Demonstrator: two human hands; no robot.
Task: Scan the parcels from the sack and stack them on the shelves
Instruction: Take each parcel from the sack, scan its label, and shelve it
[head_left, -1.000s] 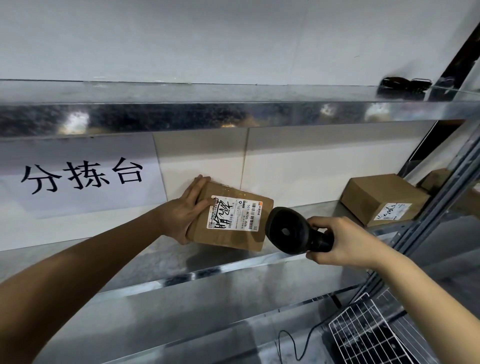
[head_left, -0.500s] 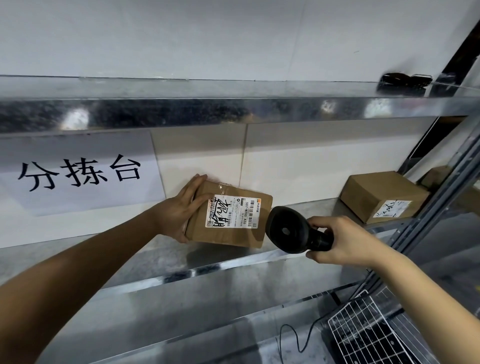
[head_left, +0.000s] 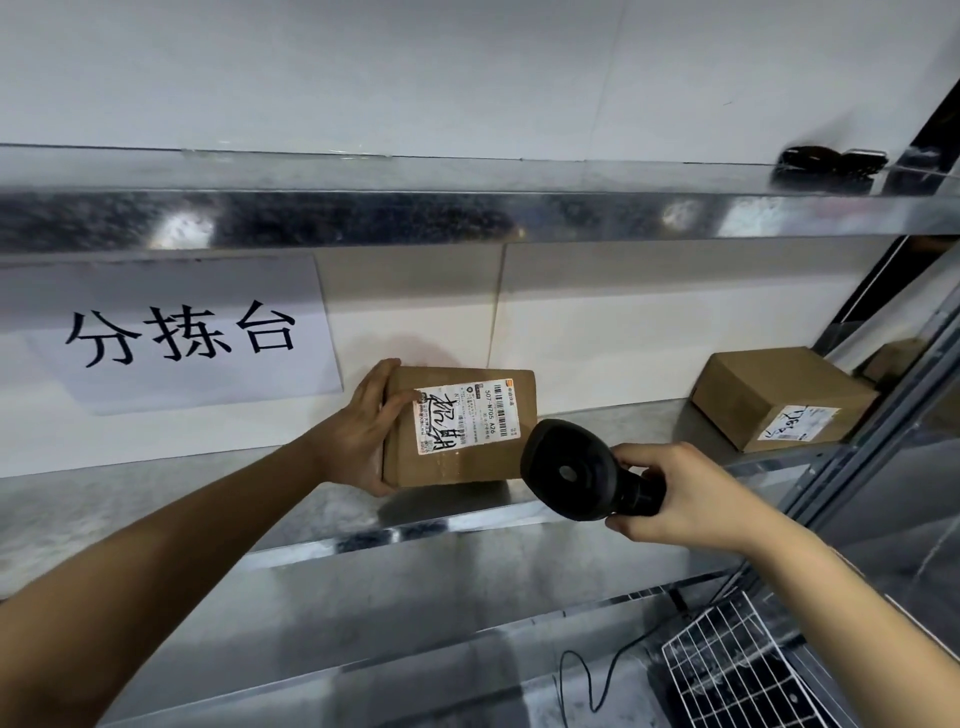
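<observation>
Parcel (head_left: 464, 460) in L hand (head_left: 357, 446), scanner (head_left: 570, 468) at its R edge.

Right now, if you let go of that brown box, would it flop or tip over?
Probably not floppy: the parcel keeps straight, sharp cardboard edges. Likely light, since the left hand alone holds it. It may tip, since its broad labelled face stands upright.

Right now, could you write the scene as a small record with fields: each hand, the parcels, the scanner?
held parcel: brown box, upright at the middle shelf, label facing the camera
left hand: grips held parcel's left end
scanner: black, near held parcel's lower right corner
right hand: holds scanner by its handle
second parcel: lies on middle shelf, far right, apart
sign: white paper on wall, left
</observation>
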